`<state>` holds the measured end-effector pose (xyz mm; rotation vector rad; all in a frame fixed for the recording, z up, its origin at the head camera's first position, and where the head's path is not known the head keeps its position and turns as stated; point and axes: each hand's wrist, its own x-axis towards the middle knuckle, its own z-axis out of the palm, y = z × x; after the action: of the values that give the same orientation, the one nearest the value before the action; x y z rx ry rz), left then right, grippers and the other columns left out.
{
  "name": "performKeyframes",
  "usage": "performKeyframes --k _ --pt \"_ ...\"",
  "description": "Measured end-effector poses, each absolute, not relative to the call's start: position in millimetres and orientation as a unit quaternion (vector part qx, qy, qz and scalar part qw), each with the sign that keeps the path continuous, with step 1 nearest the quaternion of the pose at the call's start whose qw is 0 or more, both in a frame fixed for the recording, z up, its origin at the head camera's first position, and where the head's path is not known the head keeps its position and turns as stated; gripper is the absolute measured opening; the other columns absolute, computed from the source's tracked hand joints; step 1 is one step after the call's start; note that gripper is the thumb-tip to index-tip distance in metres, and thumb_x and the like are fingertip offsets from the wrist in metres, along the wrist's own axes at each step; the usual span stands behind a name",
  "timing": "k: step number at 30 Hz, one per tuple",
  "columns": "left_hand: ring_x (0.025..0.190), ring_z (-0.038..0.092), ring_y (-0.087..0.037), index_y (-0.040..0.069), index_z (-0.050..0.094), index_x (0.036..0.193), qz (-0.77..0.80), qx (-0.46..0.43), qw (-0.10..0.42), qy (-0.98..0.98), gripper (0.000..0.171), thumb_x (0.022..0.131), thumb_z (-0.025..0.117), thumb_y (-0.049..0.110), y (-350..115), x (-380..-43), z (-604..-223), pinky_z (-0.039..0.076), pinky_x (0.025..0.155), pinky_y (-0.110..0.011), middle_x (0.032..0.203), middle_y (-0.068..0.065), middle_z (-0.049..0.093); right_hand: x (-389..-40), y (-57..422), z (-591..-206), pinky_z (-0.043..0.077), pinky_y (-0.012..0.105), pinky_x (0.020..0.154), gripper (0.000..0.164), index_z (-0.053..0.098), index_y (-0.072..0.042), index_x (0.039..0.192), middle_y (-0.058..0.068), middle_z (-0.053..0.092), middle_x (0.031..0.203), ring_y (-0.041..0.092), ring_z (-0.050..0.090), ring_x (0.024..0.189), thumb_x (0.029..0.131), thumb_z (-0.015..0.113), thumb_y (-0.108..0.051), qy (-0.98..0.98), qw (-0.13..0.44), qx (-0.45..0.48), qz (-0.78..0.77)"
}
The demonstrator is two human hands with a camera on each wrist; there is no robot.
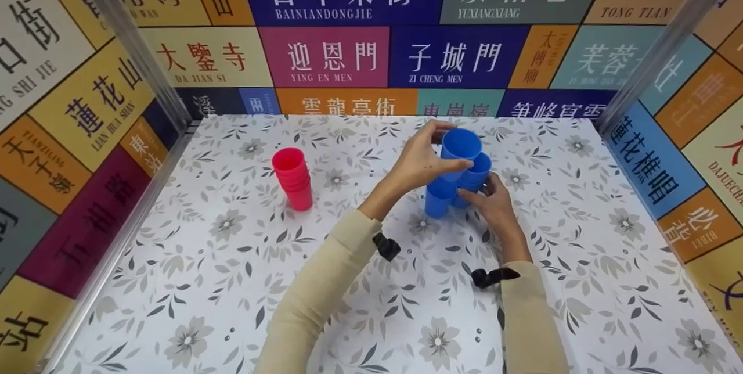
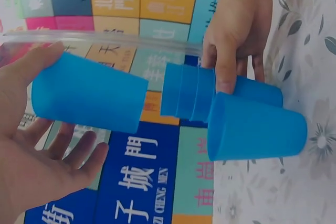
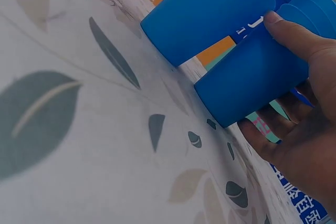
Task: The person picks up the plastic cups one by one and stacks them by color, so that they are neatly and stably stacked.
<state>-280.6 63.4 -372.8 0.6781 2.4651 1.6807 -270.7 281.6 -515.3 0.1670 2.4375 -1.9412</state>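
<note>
My left hand point(image 1: 419, 157) holds a blue plastic cup point(image 2: 89, 94) in the air, thumb on one side and fingers on the other. Beneath it, a nested stack of blue cups point(image 2: 181, 92) stands on the table, gripped low by my right hand point(image 1: 493, 204). A single blue cup point(image 2: 265, 129) stands upright on the table, close beside that stack. In the left wrist view, a gap separates the raised cup from the stack's top rim. The right wrist view shows my thumb and fingers around the stack point(image 3: 257, 72).
A nested stack of red cups point(image 1: 294, 179) stands to the left on the floral-patterned table point(image 1: 226, 281). Panels with printed signs point(image 1: 325, 54) enclose the back and both sides, with clear posts point(image 1: 656, 43) at the corners.
</note>
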Motion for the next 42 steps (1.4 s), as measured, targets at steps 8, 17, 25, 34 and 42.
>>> performKeyframes --k 8,17,25,34,42 --pt "0.124 0.058 -0.020 0.018 0.049 0.143 0.591 0.202 0.017 0.781 0.073 0.081 0.084 0.033 81 -291 -363 0.055 0.097 -0.034 0.141 -0.007 0.056 -273 281 -518 0.024 0.052 0.125 0.095 0.021 -0.012 0.159 0.013 0.023 0.167 0.034 0.023 0.155 0.087 0.078 -0.036 0.784 0.013 0.056 -0.619" --pt "0.125 0.058 -0.019 0.021 0.049 0.142 0.606 0.165 0.014 0.778 0.074 0.079 0.085 0.034 97 -297 -370 0.054 0.100 -0.034 0.141 -0.005 0.056 -273 282 -515 0.023 0.050 0.126 0.090 0.022 -0.011 0.159 0.014 0.022 0.167 0.034 0.021 0.155 0.089 0.076 -0.029 0.780 0.027 0.068 -0.621" --pt "0.122 0.059 -0.017 0.019 0.049 0.142 0.594 0.184 0.005 0.783 0.073 0.080 0.085 0.031 115 -300 -378 0.054 0.098 -0.030 0.138 -0.005 0.057 -272 281 -519 0.024 0.050 0.125 0.087 0.027 -0.012 0.157 0.013 0.027 0.165 0.034 0.025 0.154 0.089 0.077 -0.032 0.779 0.000 0.051 -0.625" --pt "0.128 0.056 -0.019 0.016 0.046 0.147 0.557 0.186 0.014 0.809 0.078 0.082 0.084 0.033 122 -305 -395 0.051 0.103 -0.029 0.139 -0.006 0.057 -270 281 -513 0.027 0.049 0.124 0.089 0.025 -0.011 0.157 0.015 0.028 0.165 0.034 0.026 0.153 0.088 0.076 -0.036 0.790 0.009 0.051 -0.612" --pt "0.135 0.051 -0.020 0.019 0.041 0.152 0.558 0.180 0.015 0.810 0.084 0.081 0.084 0.033 111 -302 -406 0.047 0.111 -0.037 0.144 -0.006 0.054 -265 280 -504 0.027 0.050 0.124 0.087 0.025 -0.006 0.157 0.019 0.029 0.163 0.036 0.025 0.153 0.089 0.076 -0.026 0.777 0.012 0.060 -0.627"
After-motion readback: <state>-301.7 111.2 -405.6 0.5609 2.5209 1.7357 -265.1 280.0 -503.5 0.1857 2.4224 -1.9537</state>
